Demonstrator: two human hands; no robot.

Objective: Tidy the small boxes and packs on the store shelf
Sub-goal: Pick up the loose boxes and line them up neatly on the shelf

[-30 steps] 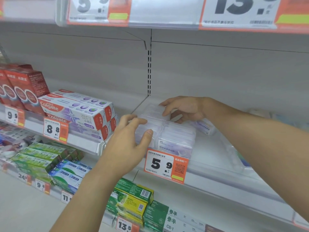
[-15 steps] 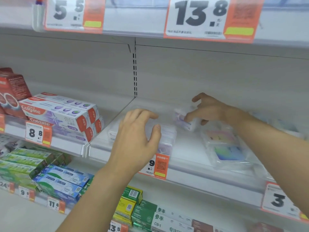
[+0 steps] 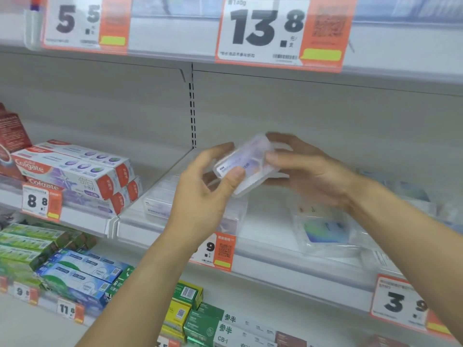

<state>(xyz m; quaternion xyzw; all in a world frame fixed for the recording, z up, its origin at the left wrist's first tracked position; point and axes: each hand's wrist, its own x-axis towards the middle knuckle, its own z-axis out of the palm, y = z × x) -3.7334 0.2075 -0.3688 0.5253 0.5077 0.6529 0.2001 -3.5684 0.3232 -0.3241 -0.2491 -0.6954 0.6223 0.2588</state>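
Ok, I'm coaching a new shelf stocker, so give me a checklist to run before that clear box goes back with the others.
1. Grip: both the left hand and right hand hold the clear box: ok.
2. Box level: tilted, held above the shelf: not ok.
3. Label facing: cannot tell, blurred.
4. Target row visible: partly hidden behind the left hand: not ok.
5. Plastic pack clear of the row: ok.
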